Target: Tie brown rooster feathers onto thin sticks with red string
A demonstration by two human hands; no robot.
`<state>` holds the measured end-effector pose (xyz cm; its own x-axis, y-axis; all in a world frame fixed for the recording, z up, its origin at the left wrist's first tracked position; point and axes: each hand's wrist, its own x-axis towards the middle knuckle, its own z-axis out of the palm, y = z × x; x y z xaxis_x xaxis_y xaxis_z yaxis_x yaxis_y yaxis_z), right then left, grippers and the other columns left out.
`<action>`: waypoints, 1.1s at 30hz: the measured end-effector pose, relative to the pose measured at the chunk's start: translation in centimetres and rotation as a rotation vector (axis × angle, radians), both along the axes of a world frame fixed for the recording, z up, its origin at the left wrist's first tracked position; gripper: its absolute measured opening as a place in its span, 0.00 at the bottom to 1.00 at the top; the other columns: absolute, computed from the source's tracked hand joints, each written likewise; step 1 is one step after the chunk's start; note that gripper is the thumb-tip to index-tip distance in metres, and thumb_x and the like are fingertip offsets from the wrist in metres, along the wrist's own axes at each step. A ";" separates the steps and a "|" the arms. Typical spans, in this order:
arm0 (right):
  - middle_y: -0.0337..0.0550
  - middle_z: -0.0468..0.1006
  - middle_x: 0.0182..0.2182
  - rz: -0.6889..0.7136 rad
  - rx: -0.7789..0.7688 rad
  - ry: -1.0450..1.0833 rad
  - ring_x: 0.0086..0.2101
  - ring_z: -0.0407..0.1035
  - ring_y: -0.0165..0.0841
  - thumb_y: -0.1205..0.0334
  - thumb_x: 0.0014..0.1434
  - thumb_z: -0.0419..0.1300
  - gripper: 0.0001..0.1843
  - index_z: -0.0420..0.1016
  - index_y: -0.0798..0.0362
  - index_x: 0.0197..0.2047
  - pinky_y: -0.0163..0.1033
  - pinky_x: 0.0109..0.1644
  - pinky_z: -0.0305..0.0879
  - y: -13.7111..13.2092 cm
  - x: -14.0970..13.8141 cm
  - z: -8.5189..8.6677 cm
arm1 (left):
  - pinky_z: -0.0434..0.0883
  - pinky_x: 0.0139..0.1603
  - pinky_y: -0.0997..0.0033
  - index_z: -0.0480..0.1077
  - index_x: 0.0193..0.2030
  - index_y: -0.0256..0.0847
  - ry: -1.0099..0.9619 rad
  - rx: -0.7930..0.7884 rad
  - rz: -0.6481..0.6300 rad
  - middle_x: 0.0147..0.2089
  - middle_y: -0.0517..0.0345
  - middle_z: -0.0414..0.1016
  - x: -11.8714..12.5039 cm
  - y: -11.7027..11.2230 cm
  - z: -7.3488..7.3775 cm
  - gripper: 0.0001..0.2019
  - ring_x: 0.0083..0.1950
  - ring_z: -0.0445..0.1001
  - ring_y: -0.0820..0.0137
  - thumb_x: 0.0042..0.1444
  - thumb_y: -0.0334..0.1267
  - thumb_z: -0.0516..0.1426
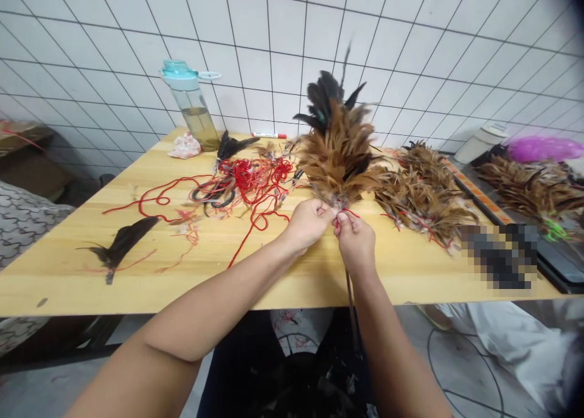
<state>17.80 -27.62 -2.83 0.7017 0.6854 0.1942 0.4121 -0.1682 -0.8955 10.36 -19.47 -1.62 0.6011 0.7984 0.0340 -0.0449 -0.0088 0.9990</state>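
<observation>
Head cam: L hand (312,222) fingers grip feather bundle (342,144) at its base, R hand (358,244) fingers pinch red cord (351,213) there, over approx. mid bench (59,287). Upper feathers on; lower stick (350,293) bare, cord end loose, so prob. unfinished. Bare wood nr front edge; feather pile (424,190) limits R side.

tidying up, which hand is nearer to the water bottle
Left. The left hand is in front and right of the water bottle; the right hand is farther right.
</observation>
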 end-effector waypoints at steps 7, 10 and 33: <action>0.41 0.71 0.21 -0.158 -0.175 -0.361 0.24 0.64 0.32 0.60 0.63 0.46 0.17 0.69 0.53 0.26 0.36 0.33 0.56 0.1 -1.2 1.3 | 0.53 0.25 0.75 0.64 0.18 0.37 -0.060 -0.123 -0.010 0.16 0.65 0.59 -0.9 -1.0 2.1 0.12 0.20 0.54 0.79 0.51 0.32 0.57; 0.44 0.73 0.24 -0.207 -0.200 -0.496 0.26 0.64 0.33 0.63 0.63 0.46 0.17 0.73 0.55 0.31 0.36 0.33 0.55 0.4 -2.0 1.3 | 0.55 0.25 0.76 0.64 0.20 0.36 -0.108 -0.192 -0.023 0.17 0.66 0.59 -1.1 -1.3 2.7 0.12 0.20 0.56 0.79 0.49 0.35 0.61; 0.43 0.74 0.27 0.425 -0.121 0.119 0.29 0.65 0.31 0.54 0.58 0.54 0.13 0.71 0.54 0.29 0.35 0.30 0.54 -2.2 1.3 3.2 | 0.61 0.18 0.77 0.62 0.26 0.37 -0.192 -0.227 -0.117 0.18 0.64 0.65 0.0 -1.3 1.0 0.10 0.17 0.63 0.77 0.51 0.35 0.60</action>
<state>19.10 -29.87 0.37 0.3654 0.9304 0.0296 0.3625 -0.1130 -0.9251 10.37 -20.77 -0.58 0.6894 0.7242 -0.0152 -0.2201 0.2294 0.9481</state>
